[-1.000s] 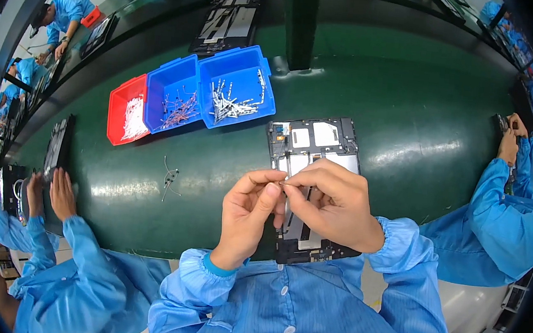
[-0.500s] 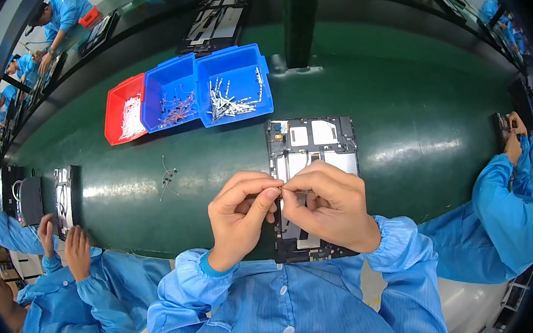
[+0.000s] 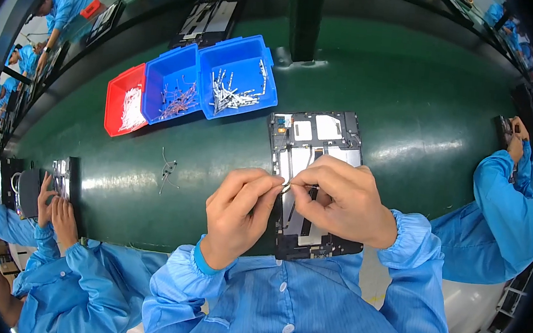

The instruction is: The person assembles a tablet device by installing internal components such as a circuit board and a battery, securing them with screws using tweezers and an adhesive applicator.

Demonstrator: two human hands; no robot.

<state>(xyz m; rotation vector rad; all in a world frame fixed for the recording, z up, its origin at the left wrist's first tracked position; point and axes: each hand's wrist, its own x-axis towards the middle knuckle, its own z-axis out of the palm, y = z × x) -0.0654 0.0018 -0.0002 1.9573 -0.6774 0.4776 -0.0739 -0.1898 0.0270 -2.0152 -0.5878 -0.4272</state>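
My left hand (image 3: 241, 206) and my right hand (image 3: 344, 196) meet fingertip to fingertip, both closed in a pinch. Between them is a tiny dark and pale part (image 3: 286, 186), too small to name; the fingers cover most of it. Below my hands lies an opened tablet-like device (image 3: 348, 155), black-framed with silver plates and dark strips inside. My right hand hides part of its middle. To the left, several thin dark wires with small black ends (image 3: 168, 169) lie loose on the green table (image 3: 216, 152).
Beyond my hands stand a blue bin (image 3: 235, 61) of grey-white strips, another blue bin (image 3: 172, 71) of thin reddish wires, and a red bin (image 3: 117, 95) of white pieces. A green post (image 3: 304, 22) rises behind them. Co-workers in blue sit on both sides, with similar devices (image 3: 63, 176).
My fingertips have shifted slightly, and more of the small part shows between them. My right hand has moved a little to the right. The co-worker's hands at left have moved onto a device.
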